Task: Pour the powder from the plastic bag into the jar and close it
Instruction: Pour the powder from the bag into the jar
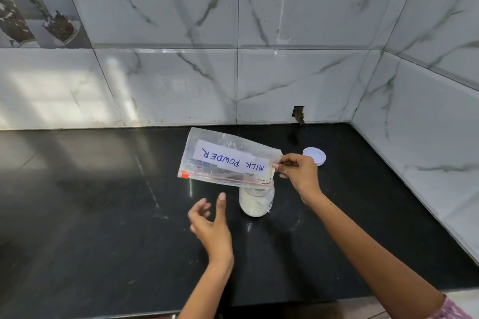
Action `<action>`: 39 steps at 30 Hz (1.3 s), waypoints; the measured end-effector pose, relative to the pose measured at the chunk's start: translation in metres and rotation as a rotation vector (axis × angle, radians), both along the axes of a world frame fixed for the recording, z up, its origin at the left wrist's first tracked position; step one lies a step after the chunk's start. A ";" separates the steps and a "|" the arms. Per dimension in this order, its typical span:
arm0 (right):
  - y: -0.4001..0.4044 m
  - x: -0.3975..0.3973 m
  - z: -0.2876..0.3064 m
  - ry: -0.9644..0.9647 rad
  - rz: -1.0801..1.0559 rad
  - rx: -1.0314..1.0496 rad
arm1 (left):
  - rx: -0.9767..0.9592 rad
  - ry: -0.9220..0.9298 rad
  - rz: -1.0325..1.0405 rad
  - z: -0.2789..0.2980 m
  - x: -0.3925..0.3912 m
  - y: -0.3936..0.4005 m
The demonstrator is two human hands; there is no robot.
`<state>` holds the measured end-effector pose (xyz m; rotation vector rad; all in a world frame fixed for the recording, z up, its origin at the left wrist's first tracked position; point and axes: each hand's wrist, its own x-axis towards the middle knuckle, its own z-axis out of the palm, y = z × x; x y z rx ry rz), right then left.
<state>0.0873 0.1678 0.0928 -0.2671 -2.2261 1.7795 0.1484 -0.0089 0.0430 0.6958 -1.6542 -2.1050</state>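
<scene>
A clear zip bag (228,156) with an upside-down "MILK POWDER" label hangs in the air, looking nearly empty. My right hand (298,172) pinches its right corner, and the zip edge points down over the jar. The small clear jar (255,201) stands on the black counter, holding white powder, its mouth hidden behind the bag's edge. My left hand (211,225) hovers just left of the jar with fingers spread, holding nothing. The white lid (315,155) lies on the counter behind my right hand.
The black stone counter (103,202) runs to a marble-tiled wall (233,59) at the back and another on the right. A small dark hole (298,114) sits at the base of the back wall. The counter's front edge is close below my arms.
</scene>
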 end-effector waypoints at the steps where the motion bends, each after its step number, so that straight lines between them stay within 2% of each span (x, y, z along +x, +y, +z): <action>1: -0.001 0.001 0.000 0.001 -0.005 -0.015 | 0.050 -0.006 -0.073 -0.001 -0.003 0.004; 6: -0.003 0.004 -0.004 0.034 -0.025 -0.011 | 0.126 -0.014 -0.228 0.010 -0.017 0.021; 11: -0.004 0.009 -0.007 0.014 -0.011 -0.044 | 0.155 -0.042 -0.250 0.018 -0.029 0.034; 13: -0.001 0.008 -0.006 -0.085 0.027 -0.151 | 0.170 -0.035 -0.249 0.019 -0.031 0.033; 16: 0.008 -0.002 -0.005 -0.303 0.162 -0.418 | 0.148 -0.006 -0.275 0.021 -0.029 0.028; 18: 0.014 -0.014 -0.004 -0.383 0.233 -0.623 | 0.129 0.018 -0.302 0.023 -0.028 0.025; 20: 0.017 -0.026 -0.004 -0.450 0.248 -0.735 | 0.109 0.046 -0.339 0.024 -0.029 0.022; 23: 0.015 -0.037 -0.002 -0.544 0.255 -0.724 | 0.061 0.069 -0.381 0.026 -0.030 0.020; 26: 0.012 -0.045 0.005 -0.547 0.244 -0.707 | 0.020 0.071 -0.402 0.027 -0.031 0.017; 30: 0.011 -0.049 0.016 -0.469 0.185 -0.706 | -0.036 0.073 -0.421 0.027 -0.032 0.013; 34: 0.014 -0.051 0.023 -0.381 0.213 -0.707 | -0.052 0.070 -0.437 0.022 -0.036 0.010; 39: 0.015 -0.048 0.040 -0.253 0.226 -0.558 | -0.046 0.057 -0.451 0.020 -0.041 0.008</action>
